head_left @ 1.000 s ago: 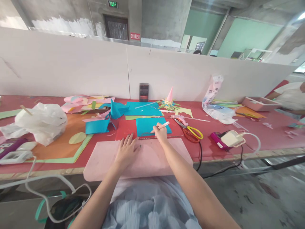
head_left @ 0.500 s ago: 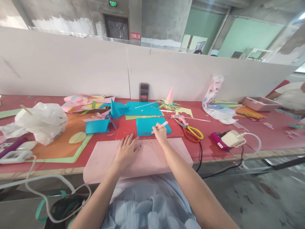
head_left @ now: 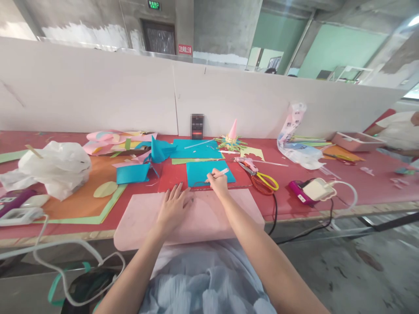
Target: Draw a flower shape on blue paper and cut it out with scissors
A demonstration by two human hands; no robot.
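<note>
My right hand [head_left: 217, 182] holds a pale pink pen [head_left: 222, 172], its tip low on a blue sheet [head_left: 212, 170]. A faint curved line shows near the sheet's lower edge. My left hand [head_left: 174, 205] lies spread, holding nothing, across the front edge of a red sheet [head_left: 172, 176] and a pink mat [head_left: 137, 218]. The blue sheet rests on the red one, right of my left fingers. Just right of the sheets are a pink glue gun [head_left: 249, 164] and scissors with yellow and red handles [head_left: 269, 182].
Crumpled white plastic [head_left: 59, 168] sits at left on orange paper [head_left: 81, 205]. Behind the sheets stand a pink cone craft [head_left: 233, 131] and folded blue paper [head_left: 132, 173]. A purple power strip [head_left: 299, 194] with cables is at right. Another person [head_left: 397, 131] is at far right.
The pen tip in my right hand has shifted slightly left on the blue sheet, and the pen leans lower. My left hand keeps its place.
</note>
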